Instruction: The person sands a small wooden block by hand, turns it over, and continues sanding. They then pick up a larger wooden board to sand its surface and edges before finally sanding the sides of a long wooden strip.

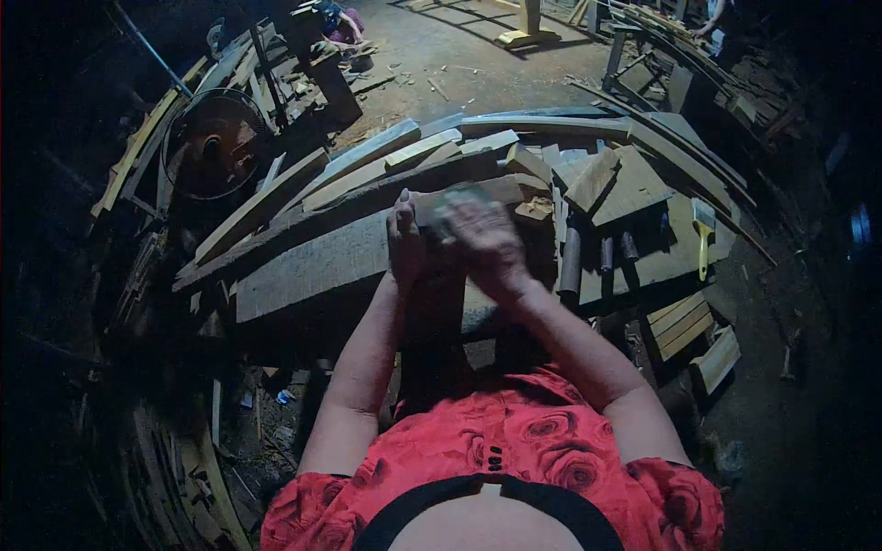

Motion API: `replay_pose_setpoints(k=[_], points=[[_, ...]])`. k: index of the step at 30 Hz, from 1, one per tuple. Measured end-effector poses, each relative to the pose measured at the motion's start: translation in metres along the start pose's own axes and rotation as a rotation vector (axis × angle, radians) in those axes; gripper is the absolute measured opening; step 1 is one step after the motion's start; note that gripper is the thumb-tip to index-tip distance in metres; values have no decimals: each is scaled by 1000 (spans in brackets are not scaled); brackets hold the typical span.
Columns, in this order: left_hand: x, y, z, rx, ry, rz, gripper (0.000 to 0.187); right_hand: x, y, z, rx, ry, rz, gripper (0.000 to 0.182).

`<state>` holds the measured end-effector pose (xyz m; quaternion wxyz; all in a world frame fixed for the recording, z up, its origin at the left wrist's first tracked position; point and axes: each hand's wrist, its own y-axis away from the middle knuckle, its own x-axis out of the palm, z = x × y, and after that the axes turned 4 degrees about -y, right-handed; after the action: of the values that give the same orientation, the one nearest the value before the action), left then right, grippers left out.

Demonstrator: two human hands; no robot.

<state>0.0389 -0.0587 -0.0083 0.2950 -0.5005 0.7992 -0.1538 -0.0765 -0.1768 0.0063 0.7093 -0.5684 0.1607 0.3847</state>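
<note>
My left hand is closed at the left end of a short brown wooden piece, its thumb pointing up. Over the same piece, my right hand presses down, its fingers smeared by motion. Under those fingers shows a grey-green pad-like thing, too blurred to name. Both hands are above a thick wooden beam on the workbench. Just right of the wooden piece lie some pale shavings or a crumpled scrap.
Several planks lie along the bench's far side. At right are a wooden block, dark cylinders and a yellow-handled brush. A round wire-rimmed container stands at left. Other people are farther back.
</note>
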Motion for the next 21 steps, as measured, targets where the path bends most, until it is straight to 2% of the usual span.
replay_pose_setpoints(k=[1,2,3,5,6,8,10,12,13,14,16,17,18,20,21], points=[[3,0,-6,-7,-22,-49,41,6,9,-32,43,136,-25,48],[5,1,-12,-15,-43,-97,44,-7,10,-56,60,66,-102,41],[13,-1,7,-176,234,-209,43,-20,9,-79,72,-6,-180,35],[19,-4,26,-335,515,-306,42,-45,18,-88,702,-632,-90,32],[19,-6,34,-289,252,-250,41,-52,18,-85,703,-627,-96,32],[14,-9,25,-242,-13,-189,40,-68,14,-68,807,-590,-191,32],[2,-13,8,-128,-6,-21,38,-69,7,-44,759,-507,-275,34],[0,-17,1,-148,4,-8,38,-63,3,-35,528,-572,-319,36],[0,-20,-1,-168,24,1,37,-43,7,-46,635,-594,-211,35],[-1,-23,-4,-161,21,3,37,-37,2,-48,632,-596,-219,35],[-3,-29,-8,-331,312,52,35,-22,-11,-53,440,-320,-249,34],[-3,-28,-10,-328,309,52,35,-15,-18,-62,377,-321,-252,33],[-2,-22,-13,-294,477,90,33,-10,-23,-72,375,-323,-255,33],[0,-15,-15,-222,812,167,42,-7,-33,-82,397,-444,-86,36],[3,-16,-4,-446,813,146,59,-4,-36,-84,396,-446,-87,36]])
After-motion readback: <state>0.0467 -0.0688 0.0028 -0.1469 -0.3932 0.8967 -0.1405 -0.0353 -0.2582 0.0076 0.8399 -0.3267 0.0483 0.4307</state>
